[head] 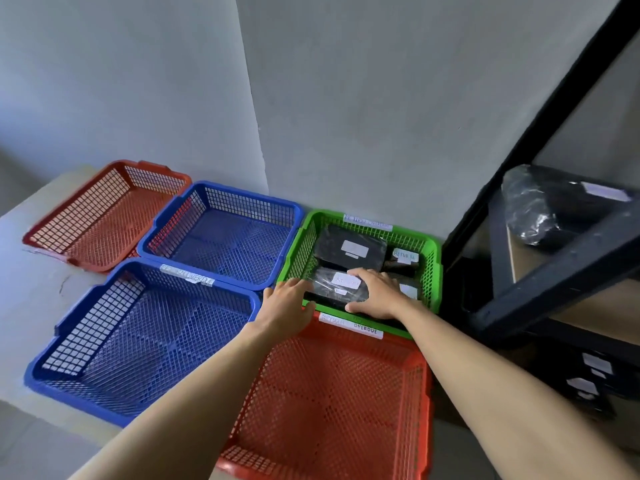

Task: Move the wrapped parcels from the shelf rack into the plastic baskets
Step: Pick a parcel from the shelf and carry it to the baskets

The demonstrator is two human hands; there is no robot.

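A green basket (433,268) holds several black wrapped parcels with white labels. Both hands grip the nearest parcel (337,285), low inside the basket's front part: my left hand (289,301) at its left end, over the basket's front left corner, and my right hand (375,292) on its right end and front edge. Another parcel (353,249) lies behind it, and one marked "RETURN" (405,256) is at the back right. A large wrapped parcel (540,209) sits on the black shelf rack (554,282) to the right.
An empty red basket (332,403) labelled "OVERDUE" sits in front of the green one. Two empty blue baskets (138,341) (225,233) and a second red basket (100,216) lie to the left on a pale table. More labelled parcels (588,379) sit on a lower rack shelf.
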